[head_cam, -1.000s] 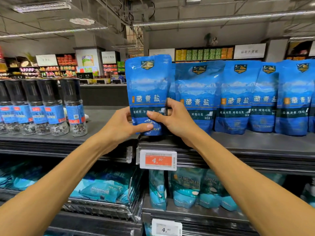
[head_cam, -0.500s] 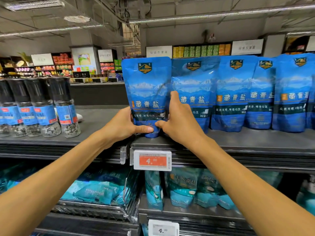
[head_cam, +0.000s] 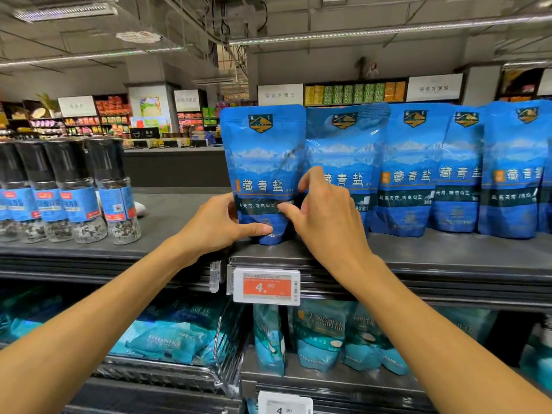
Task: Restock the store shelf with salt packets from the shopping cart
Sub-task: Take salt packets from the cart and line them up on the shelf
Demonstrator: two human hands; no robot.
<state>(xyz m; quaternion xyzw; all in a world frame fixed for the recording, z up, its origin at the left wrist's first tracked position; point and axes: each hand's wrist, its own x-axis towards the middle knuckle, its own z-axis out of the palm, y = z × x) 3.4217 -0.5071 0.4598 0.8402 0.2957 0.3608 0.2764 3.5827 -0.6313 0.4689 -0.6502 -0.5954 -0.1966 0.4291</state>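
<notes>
1. Head view: A person's two bare hands steady a blue salt packet (head_cam: 263, 162) standing upright at the front edge of a grey store shelf (head_cam: 448, 252), at the left end of a row of matching blue packets (head_cam: 415, 168).
2. The left hand (head_cam: 215, 225) grips the packet's lower left side, its thumb laid across the front near the base and its fingers hidden behind the pouch.
3. The right hand (head_cam: 325, 216) sits at the packet's lower right edge, fingers loosely curled, with the thumb tip and forefinger touching the dark band on the front; whether it truly pinches the pouch cannot be told.
4. The packet touches, and slightly overlaps, its neighbour to the right.
5. Left of the hands, well apart from the packet, stand black-capped grinder bottles (head_cam: 89, 189) with blue labels.
6. An orange price tag (head_cam: 266, 286) reading 4.90 hangs on the shelf lip just below the packet.
7. Teal bags (head_cam: 319, 333) fill the lower shelf beneath.
</notes>
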